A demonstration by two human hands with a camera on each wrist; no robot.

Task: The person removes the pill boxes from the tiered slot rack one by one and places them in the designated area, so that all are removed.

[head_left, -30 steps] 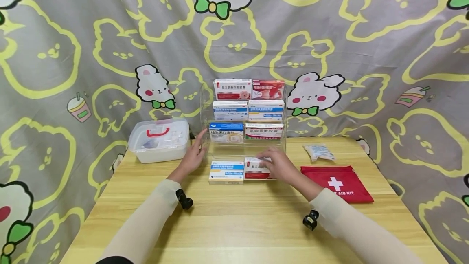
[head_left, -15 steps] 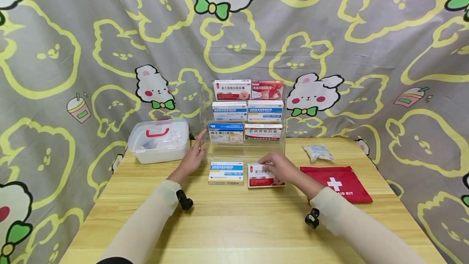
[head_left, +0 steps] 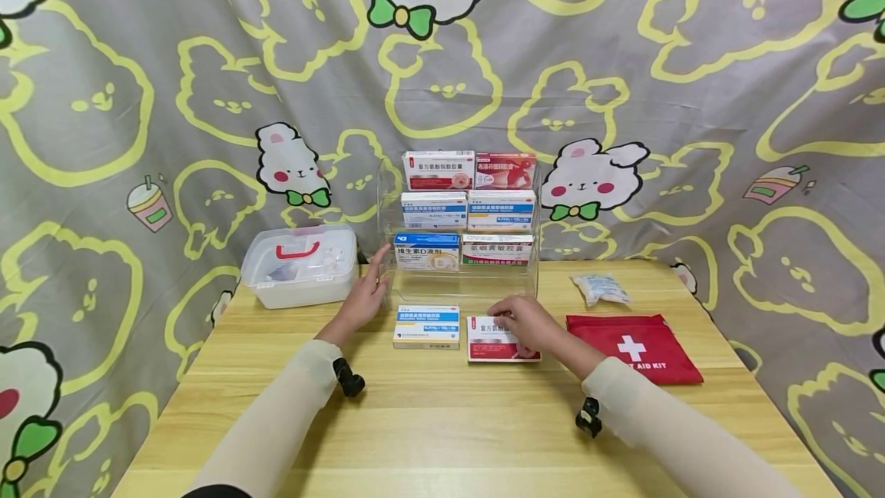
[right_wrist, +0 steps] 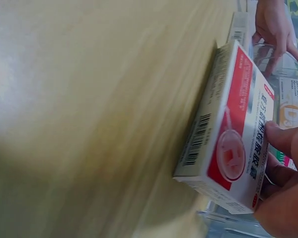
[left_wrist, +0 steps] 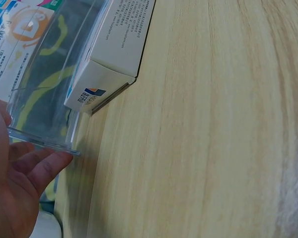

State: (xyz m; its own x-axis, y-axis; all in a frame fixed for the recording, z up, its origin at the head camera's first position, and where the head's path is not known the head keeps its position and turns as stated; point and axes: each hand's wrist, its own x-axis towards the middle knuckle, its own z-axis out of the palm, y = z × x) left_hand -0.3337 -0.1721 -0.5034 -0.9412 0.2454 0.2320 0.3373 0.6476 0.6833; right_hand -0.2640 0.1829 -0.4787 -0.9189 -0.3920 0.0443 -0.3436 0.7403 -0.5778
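Observation:
My right hand [head_left: 527,321] pinches a red-and-white medicine box [head_left: 499,348] by its far edge. In the right wrist view the thumb lies on the printed face of this medicine box [right_wrist: 243,134], the fingers behind it. My left hand [head_left: 366,294] holds the left side of a clear tiered display rack [head_left: 477,283]; in the left wrist view, thumb and fingers lie on either side of the clear edge. A blue-and-white medicine box [head_left: 426,327] leans back just in front of the rack. Three upper tiers carry more boxes, among them a vitamin D box [head_left: 426,252].
Left of the rack stands a translucent lidded bin [head_left: 300,267] with a red handle. On the right lie a red first aid pouch [head_left: 643,340] and a small clear packet [head_left: 600,287]. A patterned curtain [head_left: 442,60] hangs behind the wooden table [head_left: 442,421].
My right hand has drawn the red-and-white medicine box away from the rack's bottom tier, toward me and slightly right, tilting it back. My left hand has stayed at the rack.

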